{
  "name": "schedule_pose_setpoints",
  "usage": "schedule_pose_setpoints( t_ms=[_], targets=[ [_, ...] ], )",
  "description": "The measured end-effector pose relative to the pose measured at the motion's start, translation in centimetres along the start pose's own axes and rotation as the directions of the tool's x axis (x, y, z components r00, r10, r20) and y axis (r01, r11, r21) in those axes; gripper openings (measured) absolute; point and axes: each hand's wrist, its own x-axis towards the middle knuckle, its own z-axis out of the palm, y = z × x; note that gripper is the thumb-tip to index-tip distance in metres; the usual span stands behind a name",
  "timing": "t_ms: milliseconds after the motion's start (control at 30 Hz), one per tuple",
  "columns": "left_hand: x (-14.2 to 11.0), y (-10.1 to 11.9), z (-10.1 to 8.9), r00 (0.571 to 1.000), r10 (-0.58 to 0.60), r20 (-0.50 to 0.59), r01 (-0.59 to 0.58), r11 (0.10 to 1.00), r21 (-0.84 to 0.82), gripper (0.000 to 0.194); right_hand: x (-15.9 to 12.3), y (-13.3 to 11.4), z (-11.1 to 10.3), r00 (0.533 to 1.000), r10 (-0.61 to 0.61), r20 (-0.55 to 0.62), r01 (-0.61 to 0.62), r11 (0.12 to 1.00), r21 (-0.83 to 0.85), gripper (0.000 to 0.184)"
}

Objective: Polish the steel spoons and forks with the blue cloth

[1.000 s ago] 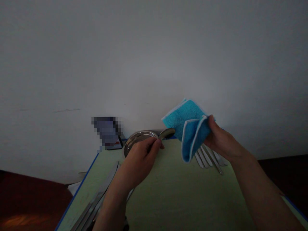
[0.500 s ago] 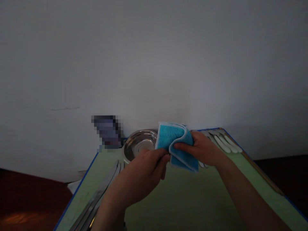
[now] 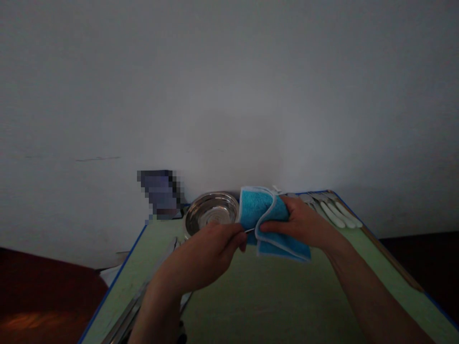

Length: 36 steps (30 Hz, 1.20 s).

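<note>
My right hand is closed round a folded blue cloth with a pale edging, thumb pressing on the near fold. From the cloth's left side sticks out a thin metal utensil; the cloth hides its other end, so its exact kind does not show. My left hand pinches this utensil between thumb and fingers. Both hands are raised over the green tabletop. Just behind my left hand is a round steel bowl, partly covered by the hand.
Several white-handled pieces of cutlery lie at the back right. Long metal cutlery lies along the left, partly under my forearm. A blurred-out phone-like device leans on the wall at the back left.
My left hand has shifted slightly left and down from the cloth, baring a short length of the metal utensil. The cloth has moved a little right and its lower flap spreads wider.
</note>
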Motion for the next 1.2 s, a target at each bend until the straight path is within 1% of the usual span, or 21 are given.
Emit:
schedule_pose_setpoints(
  t_ms=[67, 133, 233, 333, 433, 500, 567, 700, 800, 900, 967, 1033, 1133, 1200],
  targets=[
    [0.0, 0.0, 0.0, 0.999, 0.005, 0.039, -0.006, 1.0, 0.024, 0.027, 0.0, -0.2, -0.1, 0.994, -0.025, 0.11, 0.03, 0.998, -0.048, 0.033],
    [0.1, 0.0, -0.1, 0.997, 0.003, 0.077, -0.007, 0.999, 0.041, 0.026, 0.0, -0.4, -0.1, 0.981, -0.045, 0.19, 0.063, 0.994, -0.089, 0.029],
    [0.1, 0.1, -0.1, 0.994, 0.021, 0.11, -0.026, 0.999, 0.04, 0.026, 0.0, -0.8, 0.0, 0.964, -0.073, 0.257, 0.109, 0.986, -0.127, 0.027],
    [0.1, 0.1, -0.1, 0.991, 0.042, 0.125, -0.047, 0.998, 0.042, 0.024, 0.0, -1.0, 0.3, 0.94, -0.095, 0.327, 0.158, 0.973, -0.17, 0.031],
    [0.2, 0.1, -0.1, 0.991, 0.044, 0.129, -0.052, 0.997, 0.053, 0.023, -0.1, -1.1, 0.5, 0.929, -0.124, 0.349, 0.197, 0.963, -0.184, 0.033],
    [0.2, 0.1, -0.1, 0.992, 0.058, 0.112, -0.063, 0.997, 0.044, 0.025, -0.2, -1.1, 0.4, 0.94, -0.136, 0.313, 0.196, 0.966, -0.169, 0.031],
    [0.3, 0.2, 0.0, 0.993, 0.075, 0.086, -0.077, 0.997, 0.018, 0.027, -0.3, -1.0, 0.1, 0.961, -0.13, 0.246, 0.173, 0.972, -0.16, 0.029],
    [0.4, 0.5, -0.1, 0.995, 0.094, 0.031, -0.094, 0.995, -0.022, 0.027, -0.4, -0.7, -0.8, 0.993, -0.057, 0.105, 0.071, 0.989, -0.134, 0.029],
    [0.2, 0.3, -0.4, 0.996, 0.082, -0.033, -0.083, 0.996, -0.017, 0.027, -0.3, -0.7, -0.7, 1.0, 0.007, -0.011, -0.008, 1.0, -0.025, 0.032],
    [0.1, 0.0, -0.7, 0.992, 0.08, -0.097, -0.085, 0.995, -0.046, 0.027, 0.0, -0.6, 0.6, 0.983, 0.07, -0.171, -0.042, 0.986, 0.161, 0.032],
    [0.2, -0.2, -0.8, 0.988, 0.065, -0.137, -0.074, 0.996, -0.059, 0.025, 0.3, -0.6, 1.9, 0.951, 0.137, -0.278, -0.032, 0.935, 0.353, 0.03],
    [0.3, -0.3, -0.7, 0.983, 0.049, -0.174, -0.061, 0.996, -0.059, 0.024, 0.6, -0.5, 3.2, 0.922, 0.211, -0.324, -0.012, 0.853, 0.522, 0.028],
    [0.6, -0.1, -0.5, 0.977, 0.054, -0.206, -0.069, 0.995, -0.069, 0.024, 0.7, -0.6, 4.5, 0.928, 0.256, -0.272, 0.024, 0.685, 0.728, 0.024],
    [0.8, 0.1, -0.2, 0.975, 0.068, -0.211, -0.088, 0.992, -0.087, 0.024, 0.7, -0.7, 4.8, 0.935, 0.266, -0.237, 0.042, 0.579, 0.814, 0.023]
  ],
)
